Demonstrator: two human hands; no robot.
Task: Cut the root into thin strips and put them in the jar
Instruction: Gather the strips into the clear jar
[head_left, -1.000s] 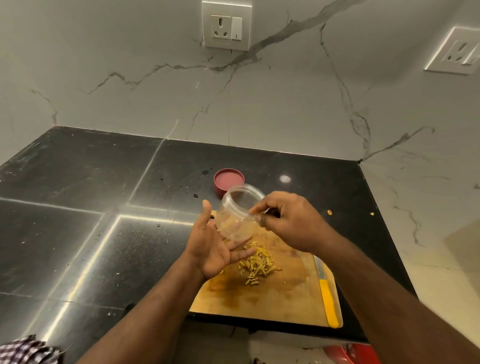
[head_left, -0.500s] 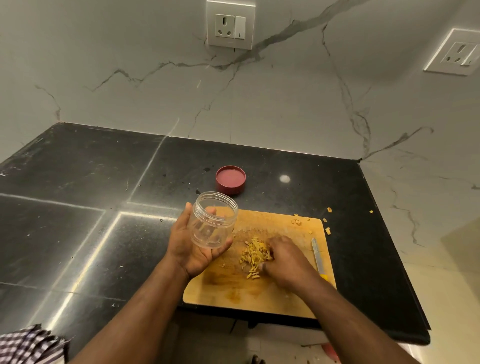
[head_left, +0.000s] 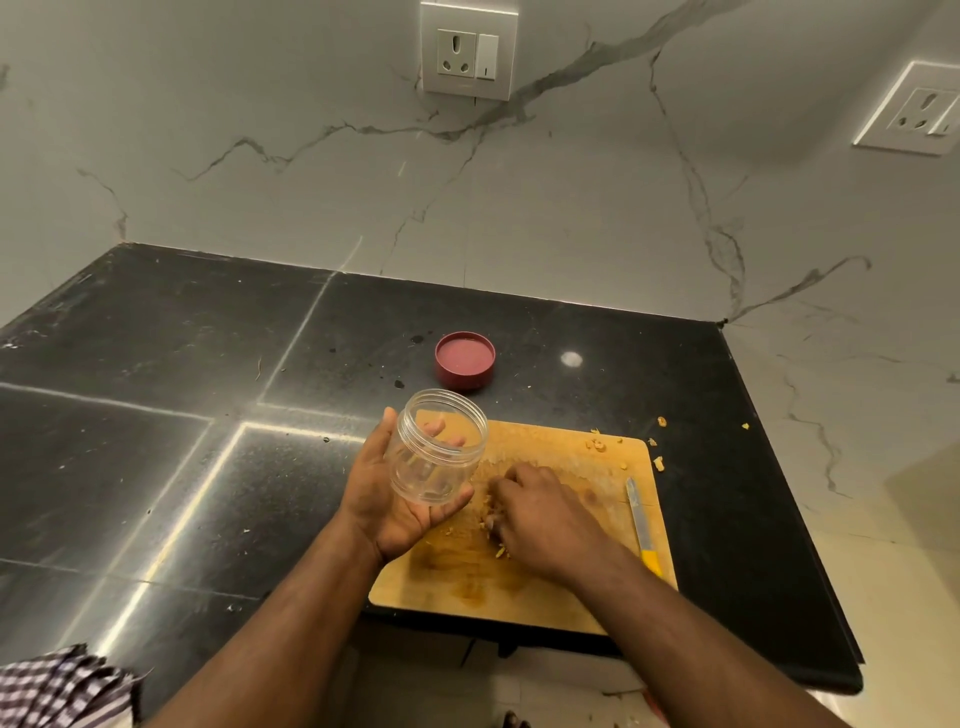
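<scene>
while my left hand (head_left: 387, 499) cups one clear ribbed plastic jar (head_left: 436, 447), my right hand (head_left: 540, 512) curls over yellow strips (head_left: 500, 551) on one wooden board (head_left: 571, 457).

Veined white marble wall (head_left: 571, 208), two sockets (head_left: 468, 49), glossy black counter (head_left: 156, 415)

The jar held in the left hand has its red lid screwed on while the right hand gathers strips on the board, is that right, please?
Not quite: the head view shows the jar open in the left hand; its red lid lies on the counter behind. The right hand does gather strips on the board.
</scene>
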